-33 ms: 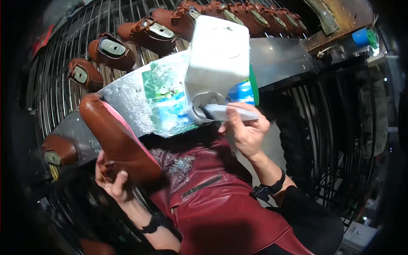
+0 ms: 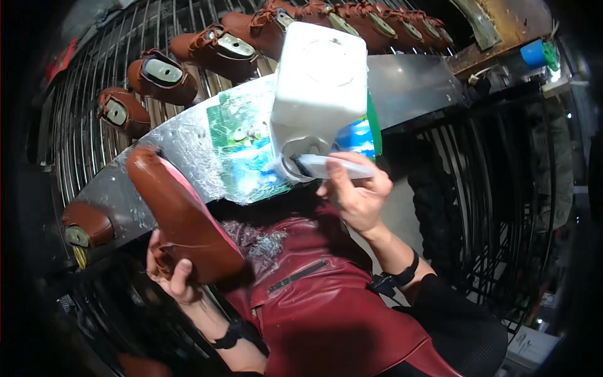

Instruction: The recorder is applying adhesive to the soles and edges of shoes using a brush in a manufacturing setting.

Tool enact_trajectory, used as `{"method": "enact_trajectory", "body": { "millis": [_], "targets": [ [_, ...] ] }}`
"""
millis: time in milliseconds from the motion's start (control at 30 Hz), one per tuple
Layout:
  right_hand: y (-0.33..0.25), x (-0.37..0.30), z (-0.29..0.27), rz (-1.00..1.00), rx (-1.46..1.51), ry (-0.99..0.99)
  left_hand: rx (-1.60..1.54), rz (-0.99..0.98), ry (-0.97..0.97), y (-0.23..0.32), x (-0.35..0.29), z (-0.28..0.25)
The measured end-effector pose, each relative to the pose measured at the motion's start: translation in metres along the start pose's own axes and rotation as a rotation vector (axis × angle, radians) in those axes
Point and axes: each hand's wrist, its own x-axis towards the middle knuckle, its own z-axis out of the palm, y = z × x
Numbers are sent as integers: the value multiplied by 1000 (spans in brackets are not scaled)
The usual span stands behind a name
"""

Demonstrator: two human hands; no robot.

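Brown leather shoe (image 2: 182, 217) is gripped by the left hand (image 2: 169, 270), long axis diagonal, toe pointing up-left. Right hand (image 2: 355, 195) pinches a syringe (image 2: 330, 166), lying horizontal with its tip in the white container (image 2: 317, 94).

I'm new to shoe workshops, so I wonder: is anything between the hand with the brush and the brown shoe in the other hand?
Nothing visible. The right hand dips a brush into the white jug; the shoe in the left hand sits beside it, open space between.

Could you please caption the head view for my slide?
Left hand holds a brown shoe; right hand dips a brush into a white jug.
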Motion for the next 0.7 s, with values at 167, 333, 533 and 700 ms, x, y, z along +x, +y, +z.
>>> {"method": "enact_trajectory", "body": {
  "millis": [167, 333, 533, 700],
  "targets": [
    [21, 1, 14, 180, 125, 121, 1, -189, 40, -16, -39, 5],
    [-8, 19, 4, 508, 519, 70, 41, -205, -93, -8, -52, 3],
    [-31, 39, 36, 451, 599, -288, -16, -245, -96, 7, -48, 12],
    [-36, 3, 35, 197, 380, -422, -261, -329, -54, 12, -38, 30]
  ]
}}
